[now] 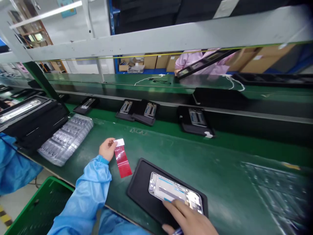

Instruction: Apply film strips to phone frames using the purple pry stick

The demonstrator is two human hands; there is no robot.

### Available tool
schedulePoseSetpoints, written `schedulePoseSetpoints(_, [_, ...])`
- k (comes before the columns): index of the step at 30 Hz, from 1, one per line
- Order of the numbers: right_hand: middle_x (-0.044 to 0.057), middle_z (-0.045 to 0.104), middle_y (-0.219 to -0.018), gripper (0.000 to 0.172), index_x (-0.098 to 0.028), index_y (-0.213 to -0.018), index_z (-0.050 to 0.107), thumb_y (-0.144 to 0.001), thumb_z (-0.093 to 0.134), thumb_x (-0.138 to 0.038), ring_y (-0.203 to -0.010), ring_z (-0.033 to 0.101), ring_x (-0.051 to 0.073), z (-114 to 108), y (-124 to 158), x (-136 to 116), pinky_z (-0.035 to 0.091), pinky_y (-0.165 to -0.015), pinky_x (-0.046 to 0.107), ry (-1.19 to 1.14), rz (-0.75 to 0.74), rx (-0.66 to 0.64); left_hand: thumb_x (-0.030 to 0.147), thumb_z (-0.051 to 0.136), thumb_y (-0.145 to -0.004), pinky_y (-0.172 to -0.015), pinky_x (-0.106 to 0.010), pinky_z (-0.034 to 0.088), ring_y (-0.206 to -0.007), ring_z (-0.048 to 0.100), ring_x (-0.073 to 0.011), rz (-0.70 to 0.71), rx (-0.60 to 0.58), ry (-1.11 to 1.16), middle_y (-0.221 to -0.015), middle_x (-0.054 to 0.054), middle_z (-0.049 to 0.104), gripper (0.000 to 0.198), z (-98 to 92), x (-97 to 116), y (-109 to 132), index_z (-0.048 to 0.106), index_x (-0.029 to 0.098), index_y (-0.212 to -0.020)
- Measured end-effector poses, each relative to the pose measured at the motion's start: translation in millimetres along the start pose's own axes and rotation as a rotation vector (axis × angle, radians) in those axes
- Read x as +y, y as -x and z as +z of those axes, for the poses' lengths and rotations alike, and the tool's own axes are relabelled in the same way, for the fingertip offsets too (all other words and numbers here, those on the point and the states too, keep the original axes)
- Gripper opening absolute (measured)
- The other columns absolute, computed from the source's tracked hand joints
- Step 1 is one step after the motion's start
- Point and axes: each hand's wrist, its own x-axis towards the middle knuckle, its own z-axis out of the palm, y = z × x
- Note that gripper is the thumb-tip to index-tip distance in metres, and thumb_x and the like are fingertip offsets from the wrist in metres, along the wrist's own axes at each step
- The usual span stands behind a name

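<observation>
My left hand [107, 150] pinches the white tab of a red film strip [123, 162], which hangs over the green bench. A black foam tray [140, 186] lies in front of me, tilted to the right, and carries an open phone frame [168, 189] with metal, blue strips and small parts showing. My right hand [189, 218] is over the lower edge of the phone frame, its fingertips at that edge. Beneath its fingers pokes out a bluish, pen-like tool [178, 231], mostly hidden by the hand and the picture edge.
Several black trays with phone frames [197, 117] line the conveyor [166, 127] beyond the bench. Clear plastic trays [66, 140] are stacked at left, another clear tray [276, 192] at right. A green crate [44, 209] stands below left. Across the line, a person in pink [193, 60] holds a long dark tray.
</observation>
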Motion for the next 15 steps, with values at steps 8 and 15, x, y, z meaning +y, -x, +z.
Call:
schedulePoseSetpoints(8, [0.009, 0.068, -0.116, 0.058, -0.027, -0.136, 0.058, -0.08, 0.067, -0.041, -0.09, 0.071, 0.026, 12, -36, -9, 0.057, -0.079, 0.04, -0.036, 0.062, -0.164, 0.04, 0.077, -0.072, -0.071, -0.027, 0.053, -0.071, 0.064, -0.0151, 0.007, 0.038, -0.022, -0.077, -0.001, 0.068, 0.03, -1.5, -3, 3, 0.071, 0.018, -0.092])
schedulePoseSetpoints(15, [0.009, 0.067, -0.12, 0.058, -0.027, -0.137, 0.056, -0.08, 0.066, -0.035, -0.098, 0.069, 0.026, 0, -39, -10, 0.053, -0.085, 0.039, -0.112, 0.083, -0.237, 0.038, 0.076, -0.072, -0.07, -0.026, 0.051, -0.069, 0.062, -0.014, 0.004, 0.037, -0.046, -0.076, 0.0, 0.067, 0.028, -1.1, -7, 2, 0.071, 0.019, -0.092])
